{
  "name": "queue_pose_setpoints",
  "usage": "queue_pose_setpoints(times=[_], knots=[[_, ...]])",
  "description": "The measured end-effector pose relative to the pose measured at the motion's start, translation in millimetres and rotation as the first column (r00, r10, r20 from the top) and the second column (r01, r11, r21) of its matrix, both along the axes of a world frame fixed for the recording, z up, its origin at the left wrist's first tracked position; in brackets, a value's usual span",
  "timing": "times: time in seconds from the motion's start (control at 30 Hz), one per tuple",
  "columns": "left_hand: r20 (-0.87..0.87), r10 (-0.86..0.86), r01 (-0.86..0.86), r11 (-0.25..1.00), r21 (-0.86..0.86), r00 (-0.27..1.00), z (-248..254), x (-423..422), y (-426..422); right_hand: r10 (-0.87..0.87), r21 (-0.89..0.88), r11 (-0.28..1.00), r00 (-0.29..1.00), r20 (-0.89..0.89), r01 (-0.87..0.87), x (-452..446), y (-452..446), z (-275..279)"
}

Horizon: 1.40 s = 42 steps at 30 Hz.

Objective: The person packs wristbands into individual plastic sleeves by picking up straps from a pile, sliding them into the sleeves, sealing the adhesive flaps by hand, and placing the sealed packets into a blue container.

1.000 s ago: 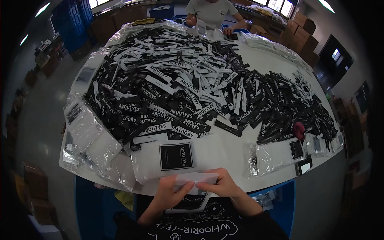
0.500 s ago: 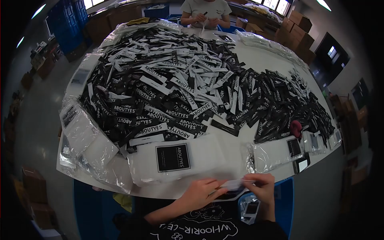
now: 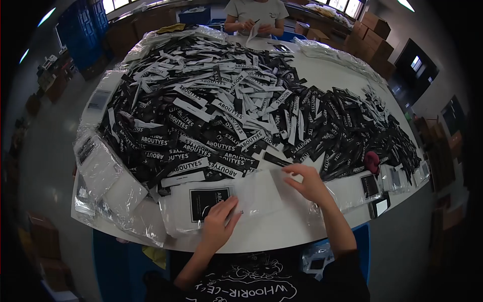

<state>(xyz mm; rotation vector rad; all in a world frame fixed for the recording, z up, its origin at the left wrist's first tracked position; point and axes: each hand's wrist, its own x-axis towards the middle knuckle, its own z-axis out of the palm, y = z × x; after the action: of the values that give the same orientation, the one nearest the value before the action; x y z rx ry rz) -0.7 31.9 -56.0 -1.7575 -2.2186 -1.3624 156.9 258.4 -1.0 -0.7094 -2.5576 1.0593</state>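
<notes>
A stack of clear-and-white plastic bags (image 3: 261, 194) with a black ABOUTYES label (image 3: 198, 206) lies at the front of the table. My left hand (image 3: 220, 221) rests on this stack, fingers stretched out and partly covering the label. Over the stack's right end is my right hand (image 3: 308, 183), its thumb and fingers apart and nothing visible between them. Whether its fingertips touch the plastic, I cannot tell. Just behind the bags spreads a large heap of black and white ABOUTYES strips (image 3: 206, 143).
Plastic-wrapped packs (image 3: 108, 171) line the table's left edge. Another labelled pack (image 3: 352, 191) and a dark pink object (image 3: 372, 162) are at the right. Blue bins (image 3: 118, 267) stand below the front edge. Across the table, a person (image 3: 256, 20) holds a white piece.
Both hands have left the front edge, where they held a small whitish piece that I no longer see. My left hand moved onto the bag stack, my right hand up to its right end.
</notes>
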Motion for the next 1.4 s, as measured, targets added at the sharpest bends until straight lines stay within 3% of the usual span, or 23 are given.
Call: queue_pose_setpoints(times=[0.07, 0.1, 0.2, 0.23, 0.3, 0.33, 0.4, 0.43, 0.5, 0.67, 0.73, 0.77, 0.8, 0.87, 0.93, 1.0, 1.07, 1.13, 1.17, 1.2, 1.27, 1.3, 1.4], knots=[[0.439, 0.186, -0.034, 0.943, -0.331, 0.879, 1.2, -7.4, -10.6, -0.093, 0.36, 0.928, 0.995, -0.026, 0.096, -33.4, 18.1, -34.7], [0.428, 0.213, -0.119, 0.964, -0.236, 0.878, -2.6, -9.2, -11.3, -0.089, 0.359, 0.929, 0.996, -0.032, 0.094, -40.7, 21.5, -43.3], [0.533, 0.248, -0.192, 0.968, -0.159, 0.809, -1.6, -6.7, -12.0, 0.007, 0.199, 0.977, 0.947, 0.322, -0.075, -55.7, 30.6, -46.9], [0.536, 0.248, -0.191, 0.968, -0.16, 0.807, -4.6, -6.1, -11.9, 0.007, 0.199, 0.977, 0.945, 0.326, -0.076, -59.2, 31.5, -45.0], [0.515, 0.103, -0.144, 0.989, 0.041, 0.851, -13.5, -4.9, -7.8, -0.033, 0.125, 0.992, 0.996, 0.079, 0.023, -67.3, 31.3, -41.7], [0.519, 0.098, -0.141, 0.989, 0.043, 0.849, -16.3, -5.4, -5.1, -0.037, 0.128, 0.991, 0.996, 0.083, 0.026, -74.1, 29.3, -31.0], [0.268, 0.067, -0.095, 0.991, 0.09, 0.961, -20.7, -6.0, -5.2, 0.091, 0.037, 0.995, 0.994, 0.066, -0.094, -90.4, 21.7, -12.4], [0.268, 0.066, -0.092, 0.992, 0.086, 0.961, -19.0, -5.1, -5.6, 0.088, 0.032, 0.995, 0.994, 0.067, -0.091, -100.6, 21.8, -20.2], [0.225, 0.043, -0.052, 0.998, 0.034, 0.973, -9.3, -6.4, -4.3, 0.263, 0.492, 0.849, 0.962, -0.08, -0.191, -124.4, 29.7, -49.9], [0.269, 0.004, 0.006, 0.999, -0.036, 0.963, -1.7, -13.3, -9.4, 0.268, 0.587, 0.792, 0.959, -0.089, -0.167, -125.6, 35.9, -47.3], [0.306, 0.018, -0.009, 1.0, -0.029, 0.952, -8.1, -12.3, -10.3, 0.055, 0.452, 0.884, 0.934, -0.353, 0.12, -105.1, 25.8, -29.2], [0.361, 0.104, -0.077, 0.993, -0.089, 0.927, -11.0, -11.4, -11.5, -0.062, 0.238, 0.952, 0.881, -0.468, 0.193, -89.8, 17.4, -21.9], [0.41, 0.189, -0.138, 0.979, -0.153, 0.892, -12.7, -10.2, -10.8, -0.198, 0.008, 0.97, 0.811, -0.55, 0.242, -73.1, 6.1, -16.8], [0.443, 0.186, -0.156, 0.982, -0.103, 0.877, -7.4, -8.5, -7.9, -0.339, -0.254, 0.94, 0.569, -0.749, 0.227, -40.3, -24.4, -17.3], [0.492, 0.231, -0.228, 0.971, -0.067, 0.839, -7.6, -8.5, -6.3, -0.467, -0.434, 0.883, 0.424, -0.776, 0.177, -11.7, -69.3, -16.4], [0.475, 0.229, -0.267, 0.964, 0.012, 0.85, -8.4, -8.0, -4.3, -0.342, -0.266, 0.938, 0.472, -0.813, 0.221, 4.5, -100.1, -37.2], [0.518, 0.229, -0.258, 0.966, -0.016, 0.824, -13.5, -10.8, -6.9, -0.554, -0.568, 0.795, 0.635, -0.539, 0.212, 12.7, -124.7, -59.7], [0.526, 0.22, -0.265, 0.964, 0.009, 0.821, -16.0, -12.5, -6.2, -0.6, -0.688, 0.71, 0.642, -0.477, 0.152, 20.8, -149.0, -61.6], [0.539, 0.216, -0.276, 0.961, 0.032, 0.814, -17.3, -12.0, -5.7, -0.621, -0.639, 0.745, 0.547, -0.561, 0.192, 24.2, -163.7, -62.0], [0.536, 0.222, -0.277, 0.961, 0.023, 0.814, -18.6, -10.3, -7.1, -0.626, -0.646, 0.739, 0.548, -0.555, 0.19, 24.7, -167.0, -64.3], [0.589, 0.213, -0.272, 0.962, 0.011, 0.78, -17.9, -11.6, -7.2, -0.333, -0.143, 0.94, 0.746, -0.578, 0.309, 21.3, -169.1, -73.8], [0.585, 0.209, -0.269, 0.963, 0.018, 0.784, -16.4, -11.4, -7.3, -0.36, -0.253, 0.926, 0.853, -0.377, 0.279, 19.3, -169.0, -75.8], [0.622, 0.25, -0.304, 0.952, -0.02, 0.742, -15.4, -7.3, -10.2, -0.376, -0.286, 0.926, 0.56, -0.738, 0.245, 25.2, -177.2, -63.7]])
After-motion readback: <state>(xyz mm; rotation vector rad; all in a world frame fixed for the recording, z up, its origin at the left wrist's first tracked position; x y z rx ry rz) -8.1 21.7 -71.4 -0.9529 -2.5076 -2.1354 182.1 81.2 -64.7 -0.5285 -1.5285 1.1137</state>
